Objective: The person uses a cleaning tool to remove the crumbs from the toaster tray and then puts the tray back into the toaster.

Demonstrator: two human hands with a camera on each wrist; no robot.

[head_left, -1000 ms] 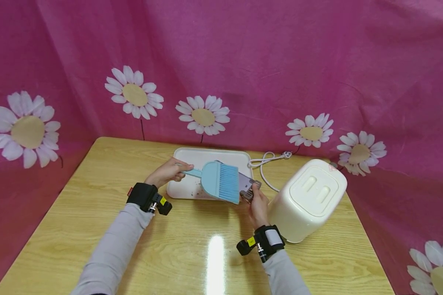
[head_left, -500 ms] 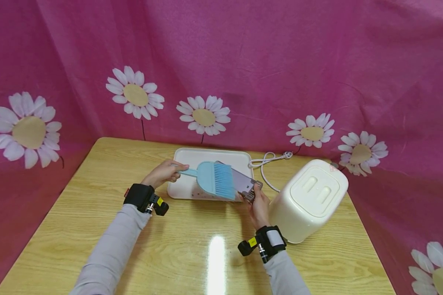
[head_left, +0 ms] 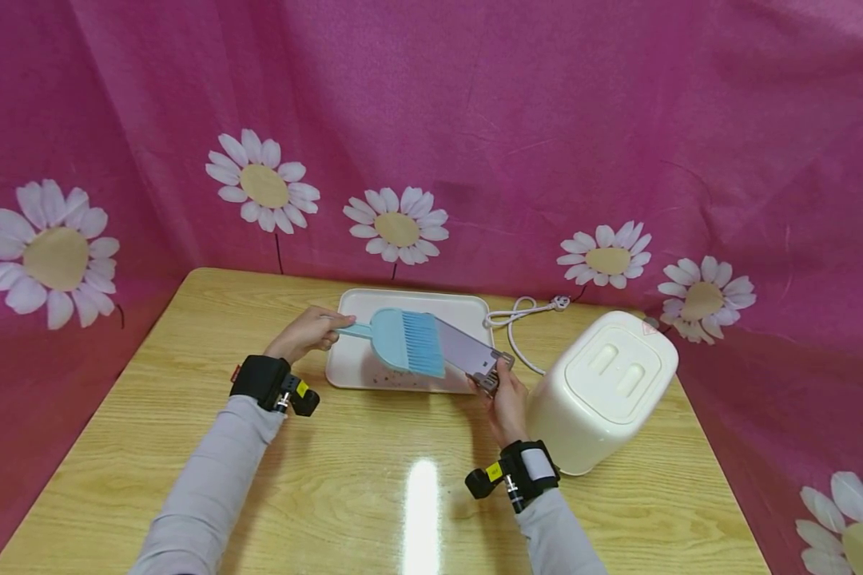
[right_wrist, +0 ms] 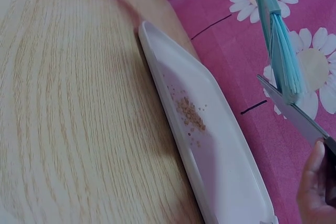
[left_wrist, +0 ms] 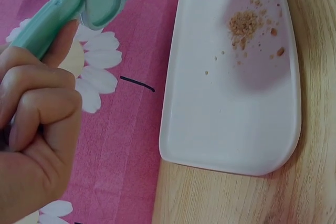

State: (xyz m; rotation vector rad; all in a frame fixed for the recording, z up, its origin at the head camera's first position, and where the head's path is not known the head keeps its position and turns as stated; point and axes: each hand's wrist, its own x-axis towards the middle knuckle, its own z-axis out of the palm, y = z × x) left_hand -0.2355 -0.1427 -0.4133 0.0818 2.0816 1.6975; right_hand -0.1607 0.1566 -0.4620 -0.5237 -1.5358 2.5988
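On the desk (head_left: 352, 487), a shallow white tray (head_left: 410, 299) is seen in the head view, with brown crumbs (head_left: 386, 378) scattered along its near edge. A light-blue brush (head_left: 403, 342) is held above the tray by the left hand (head_left: 305, 334), whose fingers are clamped on the handle. A flat grey plate (head_left: 467, 346) is gripped at its brownish end by the right hand (head_left: 507, 407), and its far part is covered by the bristles. To the right, a cream appliance (head_left: 604, 391) is topped by two oval recesses; its inside cannot be seen. Behind it, a white cord (head_left: 515, 315) is laid on the desk.

In the left wrist view, the crumbs are gathered in a small heap near one long side of the tray, ringed by loose bits, while the rest of its floor is left mostly bare. The left fingers are wrapped round the brush handle.

In the right wrist view, the bristles are seen against the plate, raised above the tray. The plate's dark end is pinched by the right thumb and fingers.
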